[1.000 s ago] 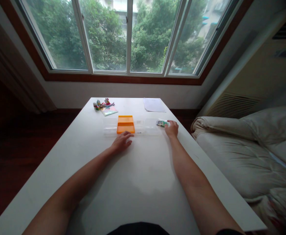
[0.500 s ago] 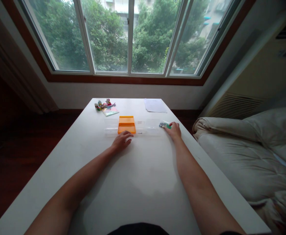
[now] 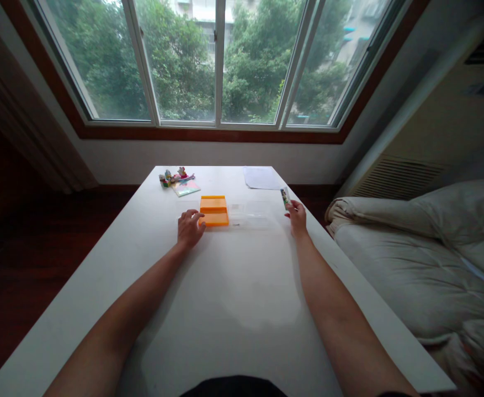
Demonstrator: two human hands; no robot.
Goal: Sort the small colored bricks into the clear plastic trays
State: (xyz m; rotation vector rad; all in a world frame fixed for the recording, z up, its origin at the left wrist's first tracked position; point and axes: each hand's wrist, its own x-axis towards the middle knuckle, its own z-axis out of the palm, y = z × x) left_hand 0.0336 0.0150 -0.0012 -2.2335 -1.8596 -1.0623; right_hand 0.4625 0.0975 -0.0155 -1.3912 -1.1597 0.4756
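An orange plastic box (image 3: 213,221) with two sections, its lid apparently laid back, sits mid-table. Beside its left edge is my left hand (image 3: 190,228), with fingers spread and curved over a clear case lying there; the thumb reaches the orange edge. Whether it touches the box I cannot tell. To the right of the orange box lies another clear plastic case (image 3: 255,216), hard to see against the white surface. My right hand (image 3: 297,217) pinches a small flat packet (image 3: 285,198) with green and dark print, held up near the table's right edge.
Small colourful toy figures (image 3: 168,178) stand at the far left of the white table (image 3: 242,292), beside a shiny pale square sheet (image 3: 186,188). White paper (image 3: 261,177) lies at the far right. A padded beige couch (image 3: 407,259) is on the right, below a window (image 3: 217,71).
My right hand has lifted the packet from beside the clear case and tilted it upright. My left hand has moved left, from the orange box's front to its left side.
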